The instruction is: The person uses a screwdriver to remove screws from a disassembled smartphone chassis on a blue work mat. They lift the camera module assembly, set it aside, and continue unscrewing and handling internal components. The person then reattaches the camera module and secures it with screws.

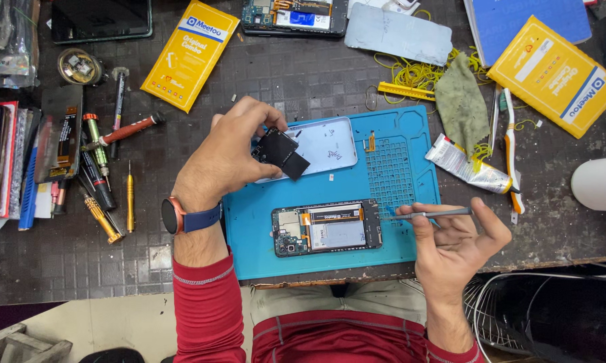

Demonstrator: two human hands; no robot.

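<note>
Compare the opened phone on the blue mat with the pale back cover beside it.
The phone lies open, its circuit boards and battery showing; the back cover is a plain pale shell. The phone lies untouched near the mat's front edge; the cover sits farther back, partly hidden by the left hand. Both lie flat, lengthwise.

My workbench (303, 81) has a dark, square-gridded top, worn and chipped along the front edge. Below it shows pale floor (94, 323), I think concrete. The light falls even and soft.
</note>
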